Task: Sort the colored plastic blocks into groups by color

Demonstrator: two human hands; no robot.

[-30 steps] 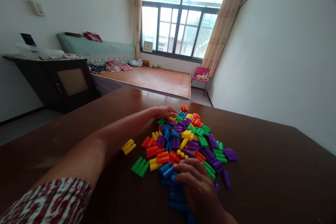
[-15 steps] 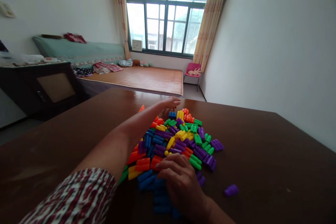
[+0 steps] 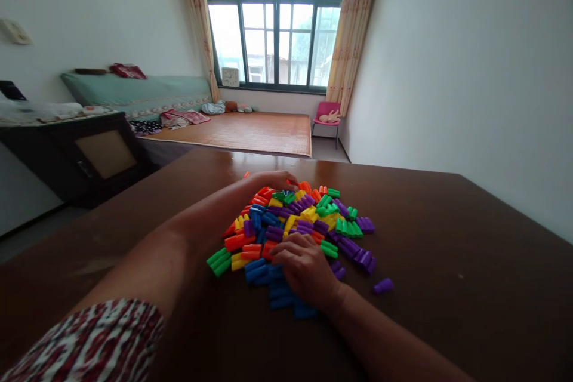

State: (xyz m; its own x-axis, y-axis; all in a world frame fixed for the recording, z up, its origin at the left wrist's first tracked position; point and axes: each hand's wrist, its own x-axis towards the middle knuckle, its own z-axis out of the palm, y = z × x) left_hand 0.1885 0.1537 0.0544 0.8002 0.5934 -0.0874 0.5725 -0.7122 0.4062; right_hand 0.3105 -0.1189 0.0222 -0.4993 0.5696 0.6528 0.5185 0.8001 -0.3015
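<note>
A heap of plastic building blocks (image 3: 308, 213) in orange, yellow, green, blue and purple lies on the brown table (image 3: 430, 221). They look like short joined tubes. My left hand (image 3: 281, 179) reaches over the heap's far left edge, its fingers stretched forward beside orange blocks (image 3: 305, 186). On the near side, my right hand (image 3: 307, 265) rests with fingers curled down. Blue blocks (image 3: 282, 295) lie under and beside its palm, and an orange block (image 3: 268, 249) is at its fingertips. What those fingers hold, if anything, is hidden.
A single purple block (image 3: 383, 286) lies apart on the right. Green blocks (image 3: 219, 261) sit at the heap's left edge. Beyond the table are a bed (image 3: 250, 131), a pink chair (image 3: 326, 113) and a window. A dark cabinet (image 3: 105, 152) stands at left.
My left hand has come down and slightly left onto the far blocks. My right hand stays curled at the near side. The whole view has shifted somewhat.
</note>
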